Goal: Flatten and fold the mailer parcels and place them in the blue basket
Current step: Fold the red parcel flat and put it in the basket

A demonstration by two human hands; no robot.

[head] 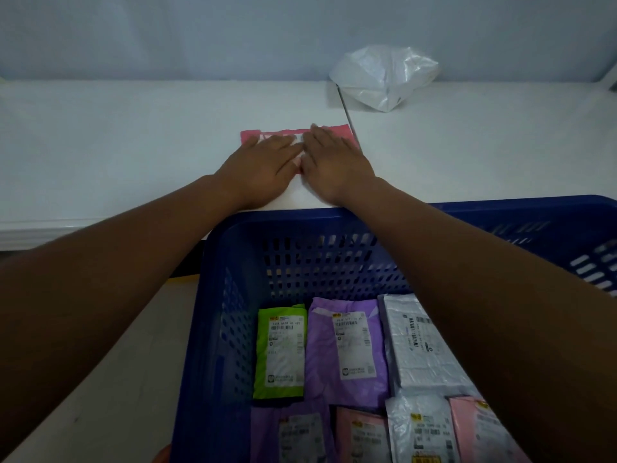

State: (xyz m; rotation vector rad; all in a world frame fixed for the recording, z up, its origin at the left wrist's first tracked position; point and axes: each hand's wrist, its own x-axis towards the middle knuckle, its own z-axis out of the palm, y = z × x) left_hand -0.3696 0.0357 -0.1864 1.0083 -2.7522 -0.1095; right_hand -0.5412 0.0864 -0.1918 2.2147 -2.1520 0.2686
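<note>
White table (117, 145) — left hand (258, 172), right hand (334, 165), fingers (283, 147) flat on pink mailer (248, 137) — label (298, 138) illegible

Under my fingers (283, 145), the pink mailer (346, 133): thin, smooth plastic film bearing a matt paper label (298, 138). Tabletop (133, 145): white, smooth, matt. Blue basket (300, 215): rigid perforated plastic with a faint sheen. White bag (384, 75): crinkled, glossy plastic film. Folded mailers (320, 379) in the basket: smooth, slightly creased film.
</note>
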